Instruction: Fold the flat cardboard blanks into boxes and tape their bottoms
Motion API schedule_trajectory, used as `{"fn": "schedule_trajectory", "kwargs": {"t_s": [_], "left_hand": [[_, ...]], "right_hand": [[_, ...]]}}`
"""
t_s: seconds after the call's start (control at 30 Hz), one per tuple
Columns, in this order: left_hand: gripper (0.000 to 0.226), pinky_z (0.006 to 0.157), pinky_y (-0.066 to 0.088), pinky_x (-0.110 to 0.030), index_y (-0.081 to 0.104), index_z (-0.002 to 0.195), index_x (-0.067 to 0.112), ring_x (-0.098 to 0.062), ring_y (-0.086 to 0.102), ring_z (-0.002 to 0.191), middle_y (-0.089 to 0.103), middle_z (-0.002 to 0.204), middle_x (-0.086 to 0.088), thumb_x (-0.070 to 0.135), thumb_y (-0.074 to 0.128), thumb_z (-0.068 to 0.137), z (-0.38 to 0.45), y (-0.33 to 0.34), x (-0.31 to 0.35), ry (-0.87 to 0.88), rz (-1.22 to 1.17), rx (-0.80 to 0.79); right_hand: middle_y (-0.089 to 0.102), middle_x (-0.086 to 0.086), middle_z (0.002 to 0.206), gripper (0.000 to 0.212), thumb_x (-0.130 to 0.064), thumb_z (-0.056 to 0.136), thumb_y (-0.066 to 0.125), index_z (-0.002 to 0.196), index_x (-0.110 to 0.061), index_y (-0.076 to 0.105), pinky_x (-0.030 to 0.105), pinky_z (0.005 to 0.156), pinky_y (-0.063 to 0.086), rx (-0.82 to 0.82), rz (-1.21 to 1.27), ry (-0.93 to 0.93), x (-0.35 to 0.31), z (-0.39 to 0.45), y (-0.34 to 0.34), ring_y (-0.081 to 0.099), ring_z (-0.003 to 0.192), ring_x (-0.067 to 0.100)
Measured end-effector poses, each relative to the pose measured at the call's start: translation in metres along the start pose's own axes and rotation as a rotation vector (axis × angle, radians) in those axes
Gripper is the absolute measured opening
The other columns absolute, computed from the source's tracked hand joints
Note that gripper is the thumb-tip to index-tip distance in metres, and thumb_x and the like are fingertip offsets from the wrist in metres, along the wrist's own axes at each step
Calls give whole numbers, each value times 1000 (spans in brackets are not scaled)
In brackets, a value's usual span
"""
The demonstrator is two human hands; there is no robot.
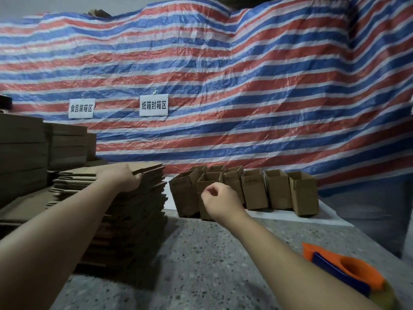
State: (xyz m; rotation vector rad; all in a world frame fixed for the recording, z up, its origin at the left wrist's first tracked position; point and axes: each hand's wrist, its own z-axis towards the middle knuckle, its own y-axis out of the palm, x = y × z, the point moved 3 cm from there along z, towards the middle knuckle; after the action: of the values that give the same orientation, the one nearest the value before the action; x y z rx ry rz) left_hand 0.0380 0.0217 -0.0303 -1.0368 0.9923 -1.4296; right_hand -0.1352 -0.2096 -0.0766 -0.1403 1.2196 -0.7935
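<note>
One tall stack of flat blanks (134,198) on the counter (201,253), left; left hand (125,180) grips its top sheets. Right hand (221,198) loosely curled, holding nothing (folded boxes (254,189) behind). Advice: peel off a single blank.

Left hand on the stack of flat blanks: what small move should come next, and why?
Probably lift the top blank off the stack and bring it to the bare tabletop. The left hand already curls over that blank's edge, the right hand hangs loosely curled and holds nothing, and the tape dispenser lies untouched.
</note>
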Motion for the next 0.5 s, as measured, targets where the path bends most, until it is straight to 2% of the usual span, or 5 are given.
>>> {"fn": "schedule_trajectory", "kwargs": {"t_s": [0.07,0.27,0.37,0.5], "left_hand": [[63,104,43,-45,48,140,13,-32,50,128,54,140,-13,59,37,98,-1,6,3,12,23,14],[40,91,40,-38,58,127,19,-28,57,114,62,126,-8,40,36,101,-17,7,21,25,189,139],[41,89,37,-38,61,122,20,-26,58,110,64,121,-6,43,34,102,-20,7,23,27,195,191],[43,74,40,-34,67,109,19,-24,63,94,68,103,-3,48,35,103,-28,-2,25,110,173,351]], "right_hand": [[59,-13,91,13,-30,99,52,104,-24,62,22,61,40,-14,-9,5,1,4,0,54,83,4],[60,-9,92,12,-29,100,52,101,-22,61,22,60,41,-4,-5,26,7,10,-4,55,82,6],[61,-8,92,11,-28,99,52,99,-22,61,21,57,41,-3,-4,33,9,10,-5,56,81,7],[60,-8,92,11,-29,100,51,99,-23,61,19,53,40,-1,-14,47,6,10,-8,55,78,6]]}}
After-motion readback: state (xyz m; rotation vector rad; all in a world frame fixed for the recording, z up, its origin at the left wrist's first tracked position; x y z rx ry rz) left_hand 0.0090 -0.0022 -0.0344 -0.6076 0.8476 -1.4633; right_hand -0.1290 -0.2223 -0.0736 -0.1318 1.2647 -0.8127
